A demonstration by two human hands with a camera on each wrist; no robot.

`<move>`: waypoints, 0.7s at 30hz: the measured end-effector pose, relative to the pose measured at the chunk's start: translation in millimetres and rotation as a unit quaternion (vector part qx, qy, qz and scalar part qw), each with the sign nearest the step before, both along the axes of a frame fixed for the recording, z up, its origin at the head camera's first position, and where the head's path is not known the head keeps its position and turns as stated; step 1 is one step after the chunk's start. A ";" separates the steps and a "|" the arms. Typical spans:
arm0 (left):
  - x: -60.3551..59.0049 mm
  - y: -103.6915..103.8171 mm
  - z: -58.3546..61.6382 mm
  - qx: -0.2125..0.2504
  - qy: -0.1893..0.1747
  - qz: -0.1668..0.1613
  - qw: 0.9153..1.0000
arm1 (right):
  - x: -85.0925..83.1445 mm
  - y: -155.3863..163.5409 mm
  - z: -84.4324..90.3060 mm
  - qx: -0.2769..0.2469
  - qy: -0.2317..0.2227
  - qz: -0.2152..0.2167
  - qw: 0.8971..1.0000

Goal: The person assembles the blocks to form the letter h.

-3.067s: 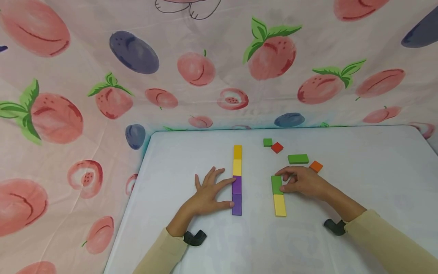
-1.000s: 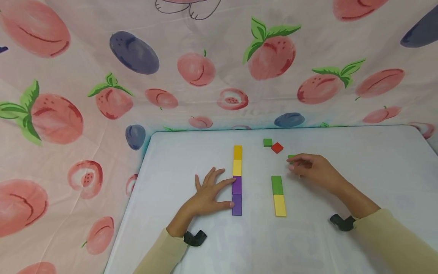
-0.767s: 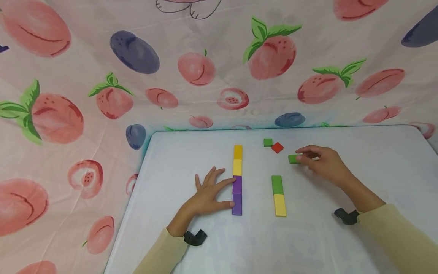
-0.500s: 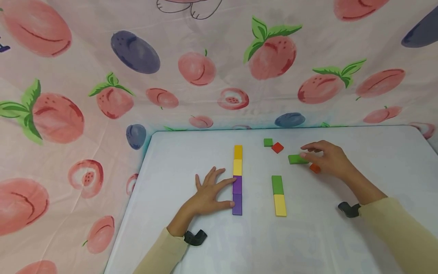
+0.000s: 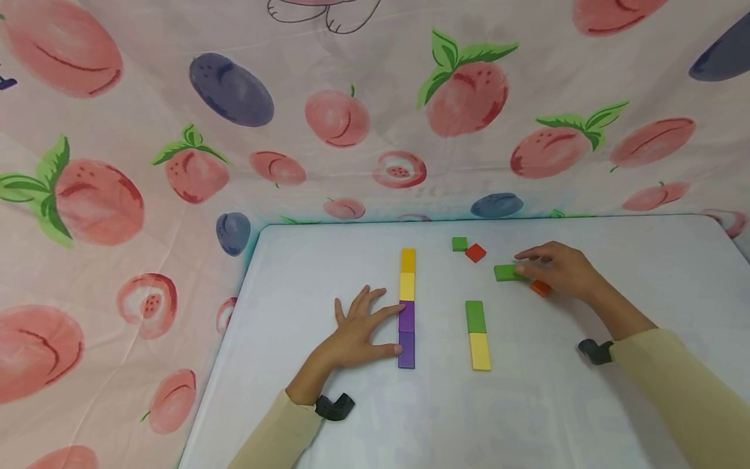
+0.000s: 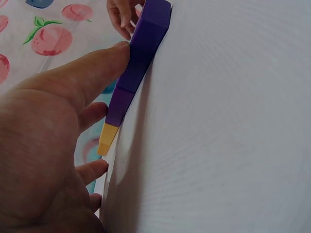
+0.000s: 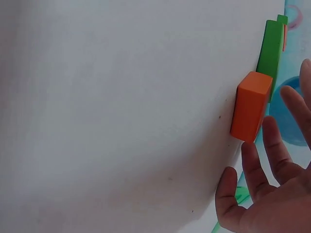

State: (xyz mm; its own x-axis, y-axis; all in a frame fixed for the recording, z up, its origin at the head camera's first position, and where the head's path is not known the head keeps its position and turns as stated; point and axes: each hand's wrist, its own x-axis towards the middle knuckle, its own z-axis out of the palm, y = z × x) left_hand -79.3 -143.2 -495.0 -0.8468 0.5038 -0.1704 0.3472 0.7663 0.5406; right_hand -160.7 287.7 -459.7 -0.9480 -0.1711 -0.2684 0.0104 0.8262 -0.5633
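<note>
nearest us, our left hand [image 5: 357, 335] lies flat with fingers spread against the purple blocks [image 5: 406, 333] of a finished four-block row. beside it, a second row has only a yellow block [image 5: 480, 351] and a green block [image 5: 475, 316], so we judge two remain. farther off, our right hand [image 5: 556, 268], fingers relaxed, touches the long green block [image 5: 506, 273] by the orange block [image 5: 540, 288]; three seconds ago it held the row's green one.
</note>
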 end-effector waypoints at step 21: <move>-0.5 -2.2 -1.6 0.014 -0.004 -0.010 1.000 | -2.8 -1.0 -6.5 0.007 0.001 -0.005 1.000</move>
